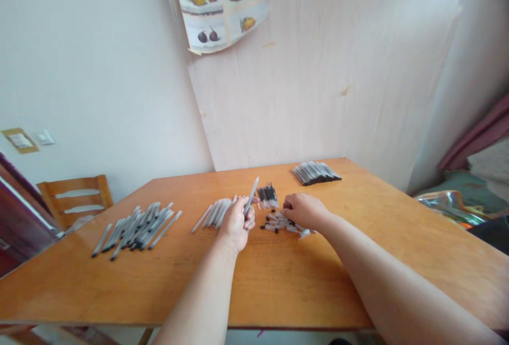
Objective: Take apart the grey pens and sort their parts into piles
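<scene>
My left hand (237, 223) is closed around a slim pen (252, 194), whose pale tip points up and away from me. To its right, my right hand (304, 210) reaches down with bent fingers over a small heap of pen caps (278, 221), clear and black ones mixed. Whether its fingertips grip a cap is hidden. Behind the caps lies a bundle of dark ink refills (268, 195). Partly covered by my left hand, a row of clear pen barrels (216, 212) rests on the wood.
A big pile of pens with black ends (137, 228) lies on the left of the wooden table (278, 286). Another neat stack of pens (316, 173) sits at the far right edge, near the wall. A wooden chair (79, 196) stands beyond the left side.
</scene>
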`<state>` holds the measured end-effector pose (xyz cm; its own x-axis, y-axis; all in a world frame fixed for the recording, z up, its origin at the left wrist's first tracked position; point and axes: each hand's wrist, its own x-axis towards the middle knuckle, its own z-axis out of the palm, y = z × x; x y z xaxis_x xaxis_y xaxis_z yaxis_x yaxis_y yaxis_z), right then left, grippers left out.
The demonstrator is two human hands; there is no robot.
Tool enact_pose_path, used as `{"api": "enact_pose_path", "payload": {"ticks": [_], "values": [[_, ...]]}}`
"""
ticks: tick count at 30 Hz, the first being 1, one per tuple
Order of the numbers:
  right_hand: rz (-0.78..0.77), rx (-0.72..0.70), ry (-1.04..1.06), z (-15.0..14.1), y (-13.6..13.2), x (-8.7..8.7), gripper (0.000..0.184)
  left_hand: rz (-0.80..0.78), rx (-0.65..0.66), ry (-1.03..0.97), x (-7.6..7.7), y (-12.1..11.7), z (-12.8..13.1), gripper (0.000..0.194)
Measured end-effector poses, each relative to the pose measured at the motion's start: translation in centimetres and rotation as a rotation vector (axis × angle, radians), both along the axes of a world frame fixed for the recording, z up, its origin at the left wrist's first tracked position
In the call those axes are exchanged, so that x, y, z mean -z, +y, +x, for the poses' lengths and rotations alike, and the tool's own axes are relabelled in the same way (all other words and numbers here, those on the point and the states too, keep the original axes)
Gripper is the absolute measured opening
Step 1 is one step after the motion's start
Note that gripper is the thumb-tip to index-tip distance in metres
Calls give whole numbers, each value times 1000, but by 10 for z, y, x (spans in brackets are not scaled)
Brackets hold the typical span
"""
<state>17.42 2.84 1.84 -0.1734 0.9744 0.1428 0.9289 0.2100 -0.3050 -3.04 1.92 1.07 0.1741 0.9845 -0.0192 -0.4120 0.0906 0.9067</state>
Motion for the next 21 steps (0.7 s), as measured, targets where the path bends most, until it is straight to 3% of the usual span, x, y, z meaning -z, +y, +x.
{"api": "enact_pose_path", "payload": {"ticks": [4, 8, 16, 21], "values": [[48, -33, 29, -1, 1, 0, 27, 4, -22, -16, 3, 3, 0, 23], [89, -50, 306, -12, -2, 1, 26, 12, -89, -37, 4, 5, 4, 24], [-296, -297, 872, -39, -20, 4, 33, 115, -93, -20, 2, 2, 7, 23], [-388, -331, 1090, -43, -20, 9, 34, 136, -49, -34, 3, 0, 8, 23]]}}
